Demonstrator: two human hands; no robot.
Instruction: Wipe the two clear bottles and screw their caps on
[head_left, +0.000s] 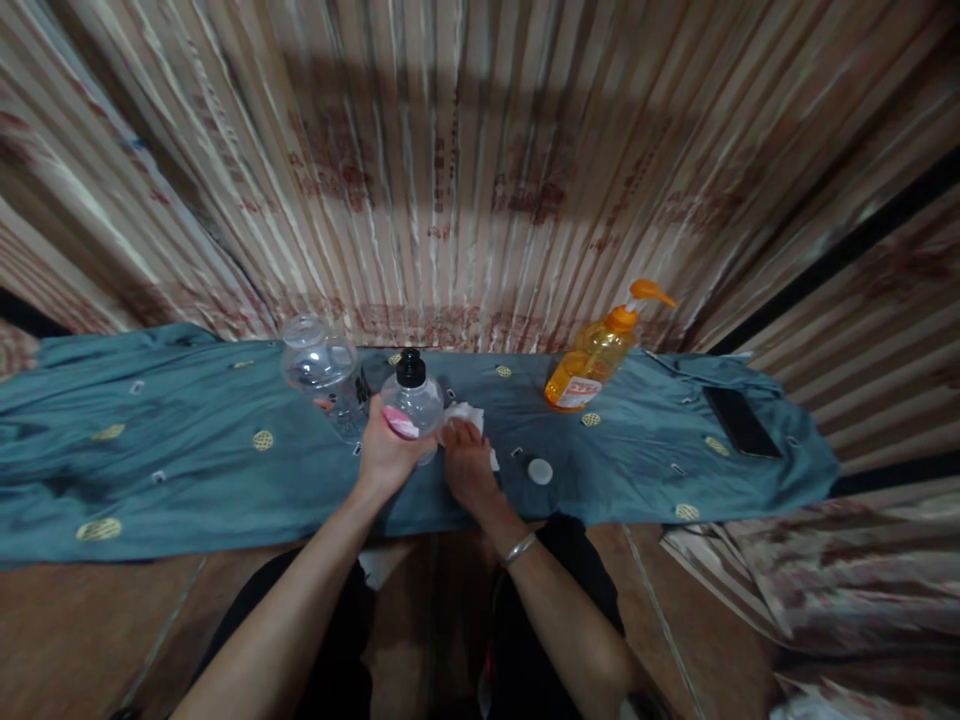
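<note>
My left hand (388,455) is wrapped around a clear bottle (421,398) with a black cap and a pink label, standing roughly upright on the cloth. Just to its right, my right hand (469,465) presses a crumpled white tissue (466,412) with its fingers, close to the bottle's side. Part of the tissue is hidden under that hand. A larger clear plastic jar (319,370), uncapped, is left of the held bottle. A round whitish lid (540,471) lies flat to the right of my right hand.
An orange pump bottle (589,365), part filled, stands at the back right. Farther right lies a black phone (741,422). Everything rests on a narrow surface under a teal cloth (202,450). Striped curtains (450,180) hang directly behind it.
</note>
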